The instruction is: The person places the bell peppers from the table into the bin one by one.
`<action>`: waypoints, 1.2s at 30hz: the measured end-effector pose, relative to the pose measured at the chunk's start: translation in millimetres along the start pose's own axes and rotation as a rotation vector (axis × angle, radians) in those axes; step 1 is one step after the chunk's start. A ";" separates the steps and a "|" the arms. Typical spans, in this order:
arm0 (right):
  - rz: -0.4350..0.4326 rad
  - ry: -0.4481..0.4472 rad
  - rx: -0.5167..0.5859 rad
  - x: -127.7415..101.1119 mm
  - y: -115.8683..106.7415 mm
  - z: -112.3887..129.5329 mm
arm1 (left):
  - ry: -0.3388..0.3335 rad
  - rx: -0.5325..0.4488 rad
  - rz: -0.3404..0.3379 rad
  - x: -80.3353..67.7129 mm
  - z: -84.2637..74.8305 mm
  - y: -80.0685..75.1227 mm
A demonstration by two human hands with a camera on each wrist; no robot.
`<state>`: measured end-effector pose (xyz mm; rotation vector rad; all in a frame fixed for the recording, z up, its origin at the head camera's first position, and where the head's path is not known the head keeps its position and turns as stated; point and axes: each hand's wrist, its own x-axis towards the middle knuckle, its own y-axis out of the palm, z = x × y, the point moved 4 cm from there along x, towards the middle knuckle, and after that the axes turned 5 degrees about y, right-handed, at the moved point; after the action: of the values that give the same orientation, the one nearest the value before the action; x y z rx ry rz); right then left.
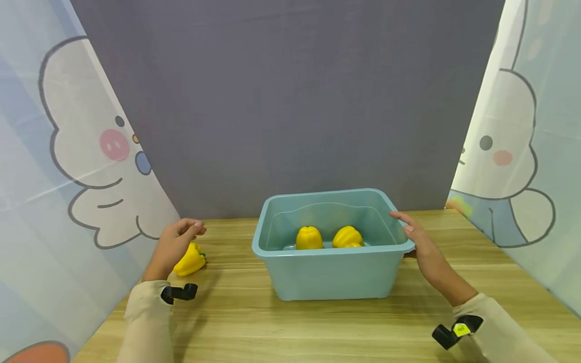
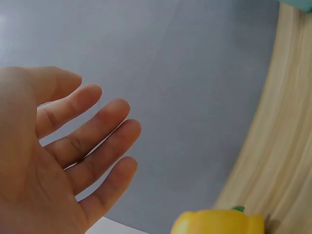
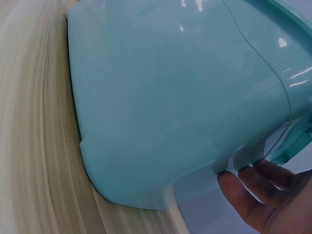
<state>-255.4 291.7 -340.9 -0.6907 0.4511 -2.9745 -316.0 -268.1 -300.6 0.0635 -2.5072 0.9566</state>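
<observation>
Risk first: could fumble the loose yellow pepper (image 1: 190, 259) at nine o'clock of the teal bin (image 1: 333, 275). Left hand (image 1: 174, 244) hovering just above it, fingers relaxed and spread, gripping nothing; wrist view shows an open palm with the pepper (image 2: 219, 222) low and off to the side, not yet touched. Smooth, rounded, lobed skin, so likely to roll or squirt sideways under a shallow pinch, perhaps toward the curtain (image 1: 68, 176) at the tabletop (image 1: 290, 327) edge, where hard to reach.

Second risk: might tip or slide the bin. Right hand (image 1: 419, 242) at three o'clock of it, fingers over the rim, thumb side tucked beneath the lip; right wrist view shows fingertips (image 3: 253, 187) curled under the flange of the bin wall (image 3: 170, 107). Holding one side only, so an upward pull could tilt it and send the contents rolling to the far side. Light plastic on smooth wood, probably easy to skid if knocked.

Also possible: clipping the near rim on the way over and dropping the pepper outside.

Contents: two yellow peppers resting on the bin floor toward twelve o'clock, one at left (image 1: 309, 238), one at right (image 1: 347, 237), side by side, close, contact between them not discernible. Nothing else visible inside. Bin upright on the tabletop, centre of view.
</observation>
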 end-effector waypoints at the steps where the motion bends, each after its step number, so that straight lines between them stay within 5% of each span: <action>1: -0.003 0.001 0.000 -0.1 0.0 -0.2 | -0.013 0.005 0.003 -0.7 2.4 0.4; 9: -0.005 -0.014 0.005 -0.1 -0.6 -2.1 | -0.018 0.189 -0.013 -6.5 14.9 0.9; 21: 0.004 -0.025 0.017 0.8 -1.1 0.8 | -0.060 0.240 0.005 -13.5 38.7 -2.8; 28: 0.002 -0.031 0.015 1.2 -3.0 -0.2 | -0.023 0.277 0.025 -16.1 47.6 -2.1; 36: 0.011 -0.029 0.007 0.8 -1.9 -0.8 | -0.094 0.275 0.100 -19.9 56.8 -0.1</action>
<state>-256.5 293.6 -340.7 -0.7268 0.4403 -2.9508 -320.6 -306.9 -346.3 0.0711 -2.4647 1.3639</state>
